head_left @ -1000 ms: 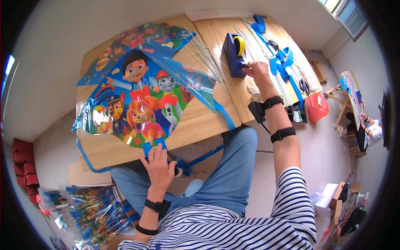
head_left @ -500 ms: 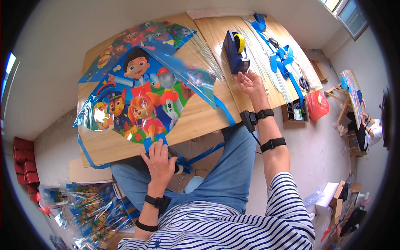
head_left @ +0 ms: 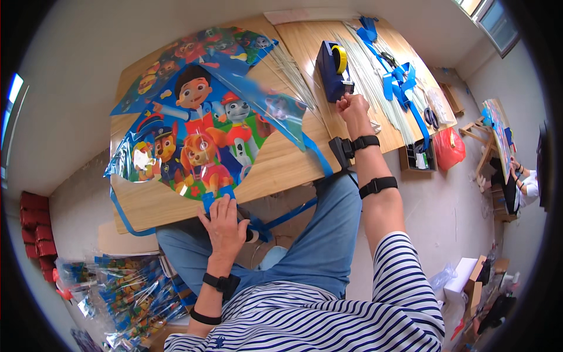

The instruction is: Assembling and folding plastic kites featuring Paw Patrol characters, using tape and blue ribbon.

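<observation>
A kite (head_left: 202, 126) of glossy printed film with cartoon dogs and a child lies on the table in front of me, its scalloped edge toward my lap. My left hand (head_left: 223, 226) rests flat, fingers extended, over the blue tab (head_left: 208, 201) at that near edge. To the right, a dark blue tape dispenser (head_left: 330, 70) carries a yellow-cored roll (head_left: 339, 59). My right hand (head_left: 354, 111) is at its front, fingers pinched together by the cutter on the tape end, which they mostly cover. Blue ribbon (head_left: 317, 157) trails from the kite over the table edge.
Thin white rods (head_left: 366, 73), a blue ribbon bundle (head_left: 399, 85) and scissors (head_left: 431, 118) lie at the table's right. Beside it are an open box (head_left: 418, 159) and a red bag (head_left: 448, 149). Bagged kites (head_left: 129, 299) are heaped at lower left. Another person (head_left: 526, 186) works far right.
My right hand has gone from spread fingers, palm up, to a closed pinch at the dispenser's front. My left hand stays on the kite's near edge.
</observation>
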Available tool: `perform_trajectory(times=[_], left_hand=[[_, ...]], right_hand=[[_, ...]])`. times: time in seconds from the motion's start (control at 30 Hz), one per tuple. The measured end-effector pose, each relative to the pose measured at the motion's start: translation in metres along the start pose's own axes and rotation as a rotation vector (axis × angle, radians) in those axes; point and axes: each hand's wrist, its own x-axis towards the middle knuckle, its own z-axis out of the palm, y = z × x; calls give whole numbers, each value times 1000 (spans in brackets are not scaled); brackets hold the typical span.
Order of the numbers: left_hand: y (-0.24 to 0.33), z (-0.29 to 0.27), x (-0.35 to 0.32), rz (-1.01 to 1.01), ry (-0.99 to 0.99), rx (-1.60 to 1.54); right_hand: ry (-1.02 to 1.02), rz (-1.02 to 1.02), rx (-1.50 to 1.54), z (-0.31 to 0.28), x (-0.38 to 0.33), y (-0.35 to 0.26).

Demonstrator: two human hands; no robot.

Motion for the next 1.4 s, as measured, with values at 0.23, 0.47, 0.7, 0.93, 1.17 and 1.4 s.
perform_trajectory(times=[0.23,0.47,0.7,0.93,1.17,1.4], left_hand=[[1,4,-1,-44,26,-22],[8,5,1,-47,63,-83],[-1,1,-7,-85,88,-83],[6,-3,-4,-53,76,-105],[2,-20,-15,-41,95,-200],[-3,-13,-15,-41,119,-236]], right_hand=[[-102,-194,-165,-2,11,-3],[-414,-89,4,-60,59,-26],[-626,-311,-809,8,-57,18],[-1538,-236,-1497,66,-186,82],[-1982,-788,-1928,95,-212,164],[-2013,-742,-2162,101,-221,191]])
